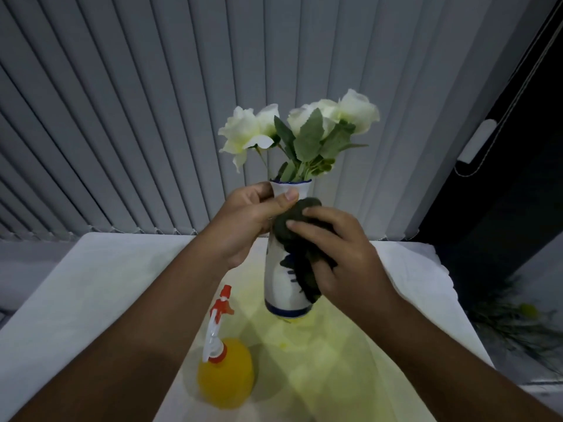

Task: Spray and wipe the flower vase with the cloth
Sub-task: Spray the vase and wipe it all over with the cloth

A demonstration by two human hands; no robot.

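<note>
A white vase with blue trim (278, 287) is held up above the table, carrying white roses with green leaves (300, 129). My left hand (246, 220) grips the vase by its neck, thumb across the front just under the rim. My right hand (338, 254) presses a dark green cloth (300, 239) against the right side of the vase body. The cloth hangs down over the vase's painted pattern. A yellow spray bottle with a white and red trigger head (224, 370) stands on the table, below and left of the vase.
The table has a white cover (91, 293) with a yellowish patch under the vase. Grey vertical blinds (152, 117) fill the wall behind. A dark window with a blind cord (478, 141) is at the right. More stems lie on the floor at the right (518, 318).
</note>
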